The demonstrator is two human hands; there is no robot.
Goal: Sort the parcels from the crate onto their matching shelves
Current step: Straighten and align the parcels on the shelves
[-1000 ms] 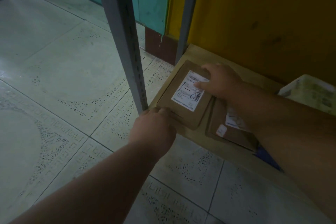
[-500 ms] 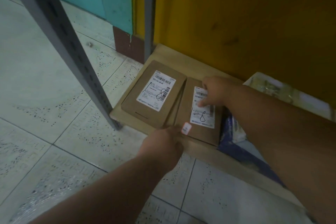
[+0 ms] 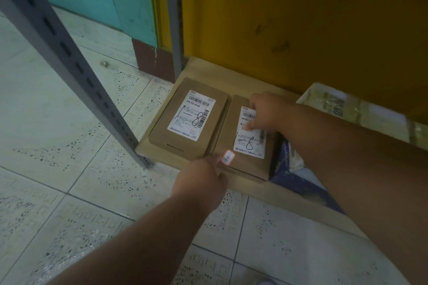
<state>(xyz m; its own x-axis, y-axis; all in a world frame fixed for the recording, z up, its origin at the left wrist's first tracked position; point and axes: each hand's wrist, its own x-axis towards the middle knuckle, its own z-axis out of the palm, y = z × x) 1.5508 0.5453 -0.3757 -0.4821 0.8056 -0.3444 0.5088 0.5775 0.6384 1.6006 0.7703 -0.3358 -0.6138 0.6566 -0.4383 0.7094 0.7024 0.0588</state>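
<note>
Brown cardboard is what both flat parcels are made of, and there are two of them, side by side and touching, on the low wooden shelf board [image 3: 234,71] near its left end. The left brown cardboard parcel [image 3: 188,120] lies at the board's front left corner. Its one white label [image 3: 191,114] has a big hand-drawn 8 on it. The right brown cardboard parcel [image 3: 245,146] reaches the board's front edge. It has a white label [image 3: 250,140] with an 8 too, and one small white sticker [image 3: 228,157] near its front left corner.

Two bare hands are in view. The right hand [image 3: 265,110] rests on top of the right parcel and hides the top of its label; one finger points down onto the label, and the others are curled. The left hand [image 3: 201,178] is at the front edge of the right parcel. Its fingers are tucked under, so I cannot tell if they pinch the box.

Two grey metal posts [image 3: 69,60] with holes stand at the board's left end. A blue and white bag [image 3: 289,169] peeks out to the right, mostly hidden by the right arm. A clear plastic-wrapped pack [image 3: 347,109] sits at the back right, and it is blurry.
</note>
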